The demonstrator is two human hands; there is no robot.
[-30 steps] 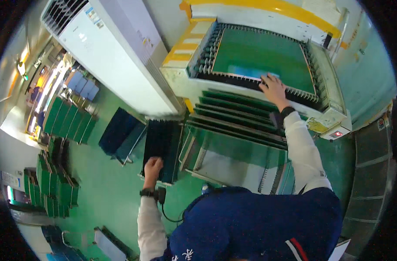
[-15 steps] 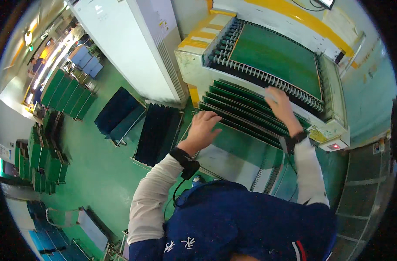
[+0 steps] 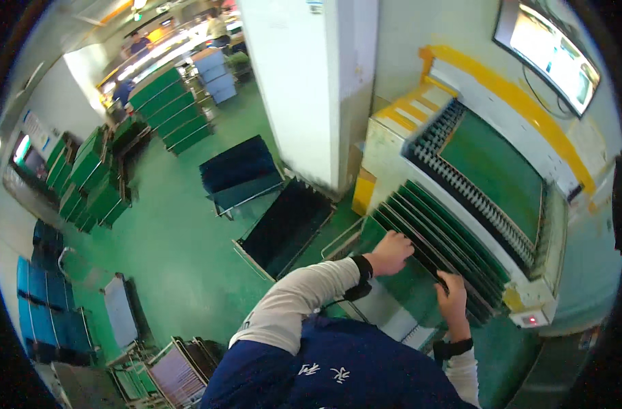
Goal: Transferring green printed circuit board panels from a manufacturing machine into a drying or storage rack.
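Observation:
Several thin green panels [image 3: 440, 228] stand on edge, side by side with gaps, in front of the roller machine. My left hand [image 3: 391, 253] has its fingers curled over the upper edge of the nearest green panel [image 3: 415, 290]. Farther right on that edge, my right hand [image 3: 453, 300] pinches it between thumb and fingers. The nearest panel leans toward my body, and its lower part is partly hidden by my arm. Another green panel [image 3: 495, 174] lies flat on the machine's rollers [image 3: 485, 204], apart from both hands.
A white column [image 3: 297, 88] rises left of the machine. Beside it on the green floor stand two dark racks [image 3: 284, 228]. Stacks of green panels [image 3: 171, 109] stand farther left. A lit screen [image 3: 550, 51] hangs at upper right. People work at a bright bench [image 3: 171, 54].
My view has swung left, shifting the machine rightward in the picture. Both hands, raised and free before, have come down and closed on the nearest panel's upper edge.

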